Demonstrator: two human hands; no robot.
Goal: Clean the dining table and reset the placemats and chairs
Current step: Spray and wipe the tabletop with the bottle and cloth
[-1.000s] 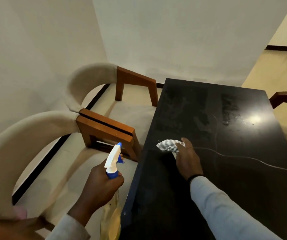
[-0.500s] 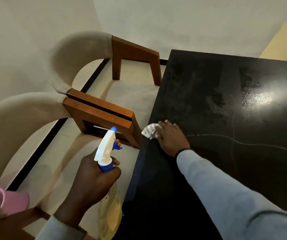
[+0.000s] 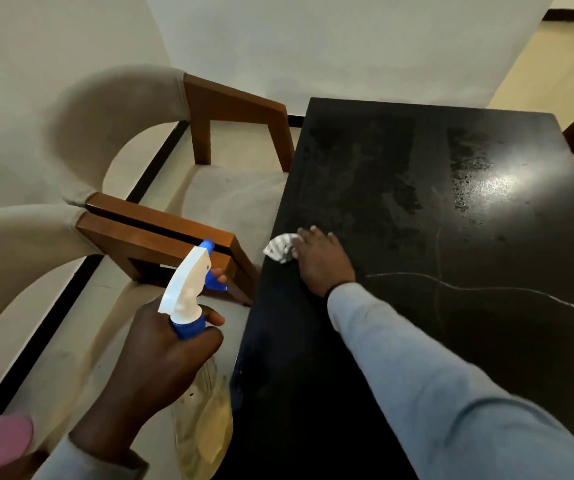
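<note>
Yellow-filled clear spray bottle [image 3: 195, 344] sits gripped in the left hand [image 3: 161, 368]. Farther out, the right hand [image 3: 320, 261] presses a crumpled white cloth [image 3: 278, 250] onto the glossy black table [image 3: 452, 237] near its left edge; overlapping firm strokes should reach the streaked far end.

Inventory by count:
- Dining table [image 3: 417, 358], black: one, under the right hand [image 3: 320, 263].
- Cloth [image 3: 278, 250]: one, at that hand's fingertips.
- Spray bottle [image 3: 192, 341]: one, in the left hand [image 3: 161, 362].
- Chairs: two beyond the left hand, near chair [image 3: 29, 251], far chair [image 3: 123, 109].
</note>
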